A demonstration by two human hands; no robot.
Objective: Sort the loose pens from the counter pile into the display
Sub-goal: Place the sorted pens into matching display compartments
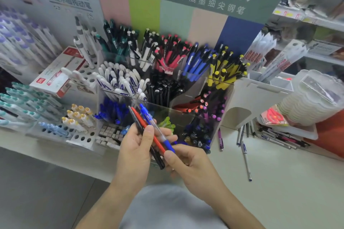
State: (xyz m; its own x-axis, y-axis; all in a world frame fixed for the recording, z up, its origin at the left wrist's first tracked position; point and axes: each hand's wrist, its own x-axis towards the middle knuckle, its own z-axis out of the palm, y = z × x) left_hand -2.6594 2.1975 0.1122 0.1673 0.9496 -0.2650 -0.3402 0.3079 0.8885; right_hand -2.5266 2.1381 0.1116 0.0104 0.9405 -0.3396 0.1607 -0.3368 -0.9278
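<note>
1. Pens in three colours sit fanned in your hands, in front of the display [186, 113]; a blue pen [149, 119], a red pen [147, 130] and a black pen [137, 126] all slant from upper left to lower right, the blue one to the right, the black one to the left.
2. Your left hand [137, 141] holds the bundle, fingers curled round behind it, thumb pressed across the front over the red pen.
3. Your right hand [188, 161] pinches the lower end of the blue pen at its blue grip, thumb on top, the other fingers curled beneath.
4. Behind your hands the clear display holds sorted groups: white pens with blue lettering and a black group in the middle; red, blue and yellow groups at the back; a loose blue bunch at front left; purple and dark ones at right.
5. The pile [275, 137] lies on the white counter [279, 182] to your right, well apart from your hands; a few strays lie nearer, one purple pen [220, 139] just beside the display wall, one white pen [246, 160] alone.
6. A stack of clear plastic lids [314, 98] stands behind the pile; a red and white box [55, 72] lies tilted at far left.
</note>
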